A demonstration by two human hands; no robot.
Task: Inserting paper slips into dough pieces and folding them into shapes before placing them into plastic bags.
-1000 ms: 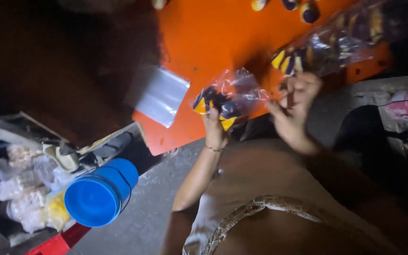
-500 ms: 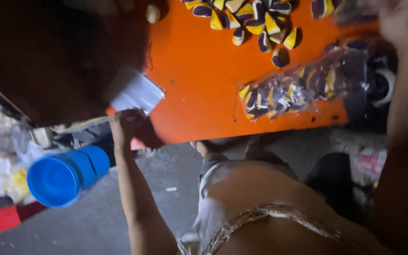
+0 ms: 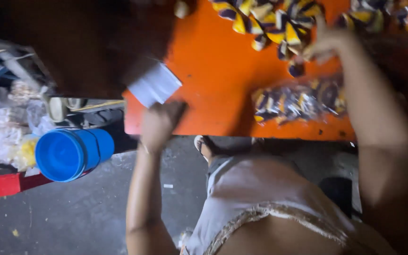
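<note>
Left hand: near edge of the orange tabletop, just beside a stack of clear empty bags; fingers curled narrow, blurred, cannot tell whether they touch the stack
Right hand: far side of the tabletop, at the right edge of a loose pile of yellow-and-dark wrapped sweets; fingers bent narrow over the pile, grip cannot be told
Filled clear bag: lies flat on the tabletop, right of centre, near side, packed with the same sweets, apart from both hands
Blue round container: left of the tabletop, lower down, on its side
Knotted clear bags: far left, beside the blue container
Floor: grey concrete
</note>
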